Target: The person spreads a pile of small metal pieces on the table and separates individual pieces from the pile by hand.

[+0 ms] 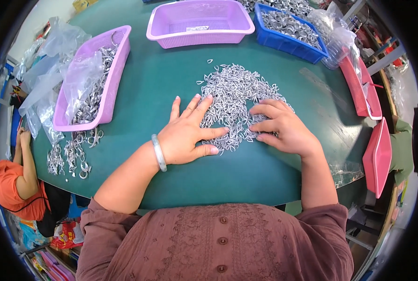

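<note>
A heap of small silver metal loops (237,86) is spread on the green table in front of me. My left hand (188,136), with a pale bangle (159,152) at its wrist, lies at the heap's left edge, fingers spread and thumb touching the nearest pieces. Over the heap's right side, my right hand (284,127) rests with its fingers bent and apart, fingertips among the loops. Neither hand grips anything that I can see. Some loops are hidden under the right palm. One stray loop (210,61) lies beyond the heap.
A lilac basket (199,40) stands at the back. Left is another lilac basket (110,89) with metal parts and plastic bags. A blue basket (284,43) of silver parts sits back right, pink baskets (377,157) at the right edge. A co-worker in orange (19,187) is left.
</note>
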Tool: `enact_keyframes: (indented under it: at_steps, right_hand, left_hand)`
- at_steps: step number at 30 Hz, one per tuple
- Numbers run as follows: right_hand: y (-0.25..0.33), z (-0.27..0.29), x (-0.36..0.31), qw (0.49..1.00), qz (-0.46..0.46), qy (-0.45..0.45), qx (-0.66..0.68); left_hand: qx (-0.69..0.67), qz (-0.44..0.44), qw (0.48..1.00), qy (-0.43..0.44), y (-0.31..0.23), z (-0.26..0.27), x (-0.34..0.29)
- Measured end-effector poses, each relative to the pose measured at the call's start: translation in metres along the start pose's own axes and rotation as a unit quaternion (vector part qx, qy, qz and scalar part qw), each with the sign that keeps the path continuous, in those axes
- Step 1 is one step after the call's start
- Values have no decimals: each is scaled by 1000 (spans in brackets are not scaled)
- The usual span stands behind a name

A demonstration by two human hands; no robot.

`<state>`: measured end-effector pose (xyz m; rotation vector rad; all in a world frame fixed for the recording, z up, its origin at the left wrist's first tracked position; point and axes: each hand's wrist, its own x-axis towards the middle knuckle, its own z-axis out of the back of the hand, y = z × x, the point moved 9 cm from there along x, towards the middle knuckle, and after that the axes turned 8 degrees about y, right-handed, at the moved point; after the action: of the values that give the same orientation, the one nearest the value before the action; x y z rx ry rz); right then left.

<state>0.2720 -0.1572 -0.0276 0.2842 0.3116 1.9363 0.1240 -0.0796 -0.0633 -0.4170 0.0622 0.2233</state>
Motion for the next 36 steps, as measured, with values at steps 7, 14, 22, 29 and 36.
enact_keyframes:
  at_steps: [7,14,22,29,36]
  right_hand:
    - [-14,1,-7,988,-134,-69,-33]
    - [-21,-3,-10,995,-60,75,38]
    - [-24,-19,60,984,-89,39,-152]
    - [-35,-25,41,981,-179,70,-37]
    - [-8,-24,12,979,-120,60,-151]
  left_hand:
    - [19,7,998,-65,2,5,6]
    - [131,133,980,-66,18,9,5]
    - [141,173,974,-35,27,11,-1]
    - [96,155,980,-79,33,16,-13]
    - [36,-22,999,-9,-7,-4,-17]
